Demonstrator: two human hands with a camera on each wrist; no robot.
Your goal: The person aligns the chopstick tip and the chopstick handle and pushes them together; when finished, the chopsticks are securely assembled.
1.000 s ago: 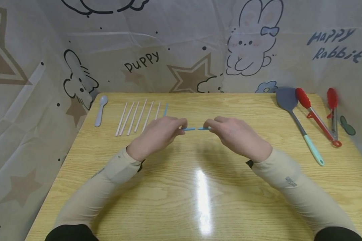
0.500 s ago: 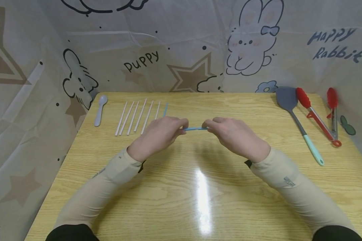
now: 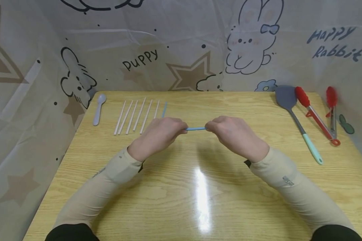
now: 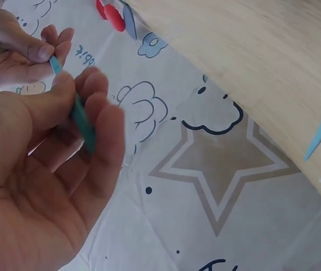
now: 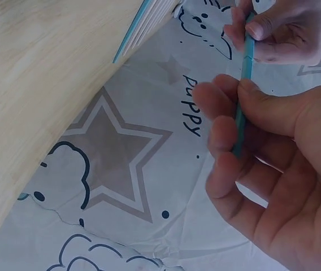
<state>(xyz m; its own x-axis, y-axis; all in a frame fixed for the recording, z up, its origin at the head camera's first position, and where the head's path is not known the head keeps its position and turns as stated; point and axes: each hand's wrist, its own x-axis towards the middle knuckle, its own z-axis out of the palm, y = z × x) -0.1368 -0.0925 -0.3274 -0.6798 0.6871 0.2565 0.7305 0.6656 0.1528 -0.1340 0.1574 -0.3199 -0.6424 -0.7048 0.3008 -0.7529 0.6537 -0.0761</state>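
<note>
Above the middle of the table, both hands hold a thin blue straw [image 3: 196,129] level between them. A small seam shows partway along it in the right wrist view, where two pieces meet end to end. My left hand [image 3: 164,131] pinches the left part between thumb and fingers; in the left wrist view its end [image 4: 84,127] lies across the curled fingers. My right hand [image 3: 233,135] pinches the right part, and the tail [image 5: 239,127] runs along its fingers in the right wrist view. Another blue straw [image 3: 164,109] lies on the table behind the left hand.
Several pale pink-white straws [image 3: 131,117] lie side by side at the back left, beside a pale spoon [image 3: 99,109]. A grey spatula with mint handle [image 3: 298,122] and red tongs [image 3: 319,122] lie at the back right. Printed cloth walls [image 3: 187,33] surround the wooden table [image 3: 169,201].
One second ago a gap separated two blue pieces, one in each hand. The hands have come slightly together and the pieces now form one line. Fingers have closed further around them.
</note>
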